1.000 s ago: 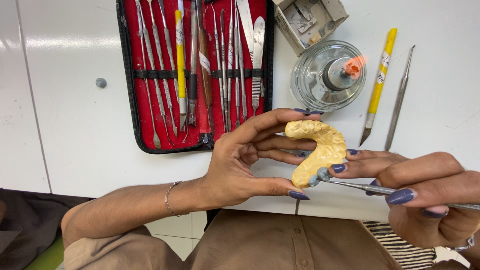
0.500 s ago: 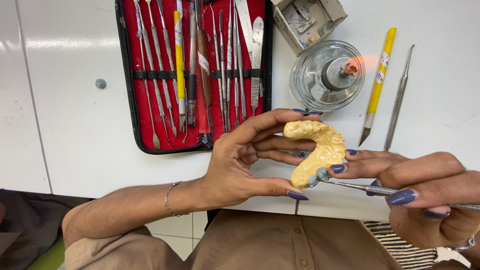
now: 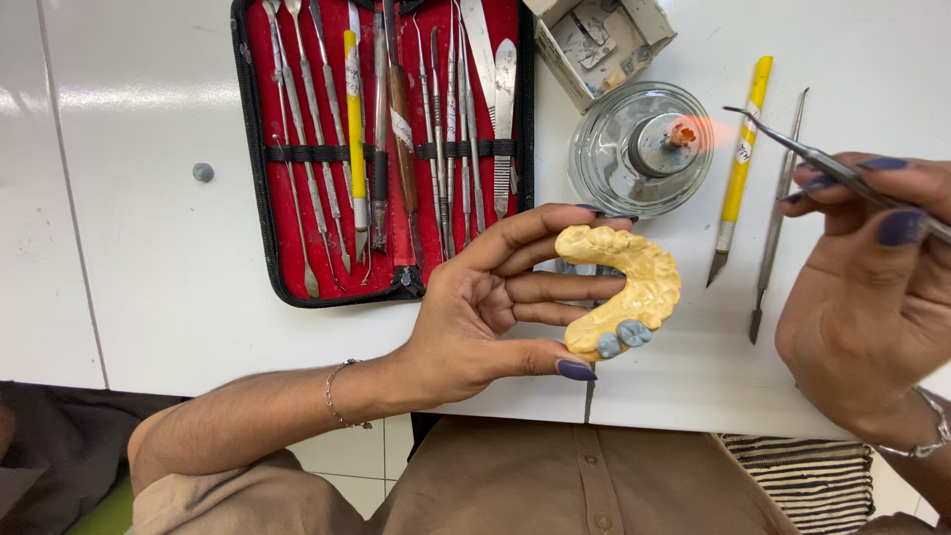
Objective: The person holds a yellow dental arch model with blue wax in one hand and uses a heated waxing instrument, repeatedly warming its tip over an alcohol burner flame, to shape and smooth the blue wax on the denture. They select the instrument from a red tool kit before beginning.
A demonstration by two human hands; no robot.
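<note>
Flame tip now meets the thin metal carving instrument (image 3: 792,149): the right hand (image 3: 872,297), which half a second ago worked the tool against the yellow horseshoe-shaped dental cast (image 3: 624,287), has lifted it up and right of the cast into the flame of the round glass spirit lamp (image 3: 642,149). Right fingers pinch the instrument shaft. Judged: tool is being heated, carving paused. Left hand (image 3: 485,307) unchanged, fingers (image 3: 540,287) gripping the cast by its edges, above the white bench (image 3: 149,248); two grey wax teeth (image 3: 621,338) sit at the cast's near end. Left of the cast, the red-lined instrument case (image 3: 381,149) lies open.
</note>
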